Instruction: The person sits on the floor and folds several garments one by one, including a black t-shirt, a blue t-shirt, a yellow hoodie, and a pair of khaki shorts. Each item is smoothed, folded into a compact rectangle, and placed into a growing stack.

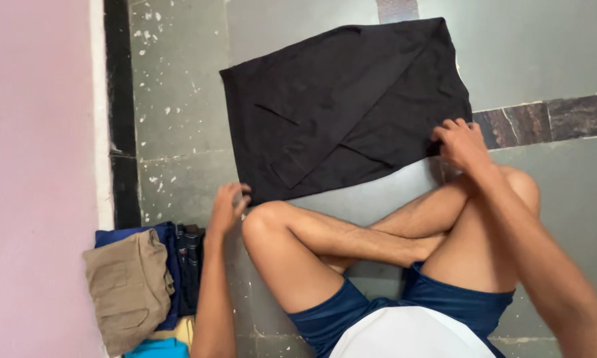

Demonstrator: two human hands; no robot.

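Left hand [227, 207] closes its grip on the near left corner of the black garment [345, 106]: fingers curled over the cloth edge, thumb side toward the knee, so it is pinching the fabric at that corner. Right hand [461, 142] does the same at the near right corner, fingers bent down on the hem and holding it against the floor [543, 46]; the fingertips are partly hidden in the dark cloth, but the grip looks pressed together on the fabric, not spread.

The garment lies flat on the grey stone floor in front of the person, approx. a rectangle, turned a bit so its far right corner points away. One side is already folded over toward the middle, w/ a diagonal edge crossing the surface and a narrower strip lying on top.

The person sits cross-legged on the floor, bare knees between the two arms, in blue shorts [351, 311] and a white shirt [411, 335].

At the person's left, near the pink wall [33, 166], stands a small pile of folded clothes [146, 285]: a khaki piece on top, dark blue and dark patterned pieces beside it, a bright blue one at the bottom edge. The pile is apart from the black garment, just beside the left forearm.
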